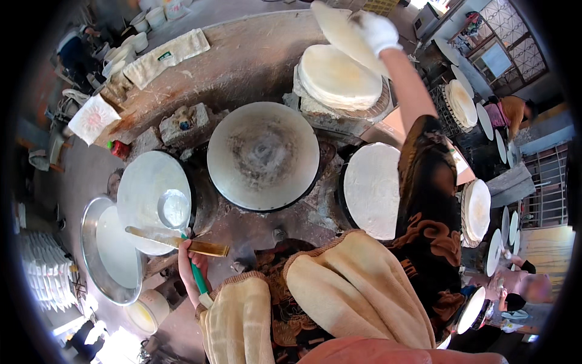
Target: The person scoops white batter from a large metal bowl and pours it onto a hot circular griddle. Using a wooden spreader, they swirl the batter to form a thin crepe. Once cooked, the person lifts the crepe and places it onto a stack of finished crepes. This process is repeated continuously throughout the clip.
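Note:
My left hand [193, 267] is closed around the green handle of a ladle [174, 209] and also grips a flat wooden scraper [209, 247] lying crosswise. The ladle's bowl is over a round griddle [145, 188] with a pale white surface. My right hand [377, 33], in a white glove, holds a thin round flatbread [342, 33] by its edge. That sheet is tilted above the far part of a flatbread stack [339, 79]. A bare griddle [264, 136] with a darkened middle stands in front of me. On the right griddle [371, 191] lies a white round sheet, partly hidden by my right sleeve.
A metal basin [86, 242] of white batter stands at the left, with a bucket [148, 310] below it. Behind the griddles runs a low wall [254, 57] carrying a folded cloth [167, 57]. More griddles, flatbread stacks and other people are on the right.

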A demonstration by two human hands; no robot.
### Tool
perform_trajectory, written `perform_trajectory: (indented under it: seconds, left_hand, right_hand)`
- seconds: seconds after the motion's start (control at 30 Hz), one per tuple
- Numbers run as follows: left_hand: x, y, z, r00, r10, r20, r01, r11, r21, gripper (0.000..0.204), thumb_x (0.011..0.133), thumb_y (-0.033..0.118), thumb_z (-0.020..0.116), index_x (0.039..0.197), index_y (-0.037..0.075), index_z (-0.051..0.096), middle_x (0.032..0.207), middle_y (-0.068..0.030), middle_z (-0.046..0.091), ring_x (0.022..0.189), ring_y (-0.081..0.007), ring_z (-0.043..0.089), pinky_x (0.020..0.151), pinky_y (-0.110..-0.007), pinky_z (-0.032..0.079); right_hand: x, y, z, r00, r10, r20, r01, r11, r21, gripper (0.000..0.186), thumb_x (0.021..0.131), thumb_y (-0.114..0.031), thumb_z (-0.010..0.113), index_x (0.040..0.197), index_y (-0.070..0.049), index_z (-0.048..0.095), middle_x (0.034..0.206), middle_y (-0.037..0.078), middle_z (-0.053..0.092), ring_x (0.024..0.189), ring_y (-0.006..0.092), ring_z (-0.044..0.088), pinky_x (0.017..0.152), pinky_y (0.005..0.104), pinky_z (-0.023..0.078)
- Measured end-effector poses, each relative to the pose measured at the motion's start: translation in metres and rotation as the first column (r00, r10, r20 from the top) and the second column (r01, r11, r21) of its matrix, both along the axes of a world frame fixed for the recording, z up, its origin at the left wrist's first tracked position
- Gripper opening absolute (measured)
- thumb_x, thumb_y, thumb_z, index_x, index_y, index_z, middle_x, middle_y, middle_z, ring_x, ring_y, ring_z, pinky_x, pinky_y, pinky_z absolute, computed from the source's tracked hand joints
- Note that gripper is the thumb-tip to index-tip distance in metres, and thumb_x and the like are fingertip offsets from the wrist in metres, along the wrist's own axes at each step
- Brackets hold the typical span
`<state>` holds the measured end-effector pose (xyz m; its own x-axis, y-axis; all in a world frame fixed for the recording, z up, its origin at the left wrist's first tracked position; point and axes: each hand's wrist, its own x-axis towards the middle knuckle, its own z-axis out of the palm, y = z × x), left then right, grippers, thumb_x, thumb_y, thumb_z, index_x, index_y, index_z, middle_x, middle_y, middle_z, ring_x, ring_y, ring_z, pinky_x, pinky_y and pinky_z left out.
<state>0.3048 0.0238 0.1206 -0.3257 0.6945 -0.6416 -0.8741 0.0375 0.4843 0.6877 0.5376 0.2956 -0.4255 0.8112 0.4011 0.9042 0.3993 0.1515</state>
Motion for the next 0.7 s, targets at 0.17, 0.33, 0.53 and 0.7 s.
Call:
perform_trajectory:
  seconds: [0.17,0.33,0.53,0.7]
  left_hand:
    - [-0.007,0.011,-0.011,0.999,-0.022,-0.045,0.024,0.999,0.038,0.029,0.090,0.018,0.054,0.064,0.015,0.043,0.049,0.0062,0.039,0.036,-0.0051,0.036,0.033,-0.019,0.030]
    - [-0.010,0.012,-0.018,0.999,-0.011,-0.035,0.009,0.998,-0.069,0.031,0.089,0.018,0.054,0.061,0.015,0.042,0.048,0.0065,0.039,0.035,-0.0052,0.036,0.031,-0.019,0.030]
    - [-0.005,0.015,-0.018,1.000,-0.002,-0.023,-0.001,0.987,-0.159,0.030,0.089,0.018,0.055,0.062,0.015,0.043,0.048,0.0064,0.039,0.035,-0.0052,0.036,0.031,-0.019,0.030]
    - [-0.004,0.014,0.010,0.997,-0.027,-0.070,0.014,0.984,-0.180,0.031,0.088,0.019,0.056,0.062,0.016,0.041,0.044,0.0067,0.035,0.035,-0.0057,0.035,0.032,-0.021,0.027]
  right_hand:
    - [0.025,0.016,-0.173,0.965,-0.094,0.245,0.113,0.991,-0.066,0.022,0.090,-0.028,0.047,0.096,-0.013,0.062,0.095,0.012,0.063,0.087,0.0277,0.063,0.074,0.0420,0.052]
    - [0.052,-0.018,-0.255,0.977,-0.056,0.205,0.078,0.992,-0.101,0.019,0.090,-0.022,0.045,0.098,-0.013,0.060,0.095,0.009,0.062,0.093,0.0267,0.061,0.074,0.0405,0.052]
    - [0.051,0.006,-0.273,0.977,-0.145,0.153,0.161,0.983,-0.092,0.020,0.090,-0.019,0.045,0.097,-0.010,0.060,0.096,0.010,0.063,0.091,0.0280,0.061,0.077,0.0397,0.051]
    - [0.042,-0.008,-0.269,0.917,-0.215,0.335,0.301,0.925,-0.231,0.028,0.079,-0.004,0.056,0.106,-0.007,0.064,0.104,0.016,0.064,0.096,0.0314,0.062,0.083,0.0398,0.051]
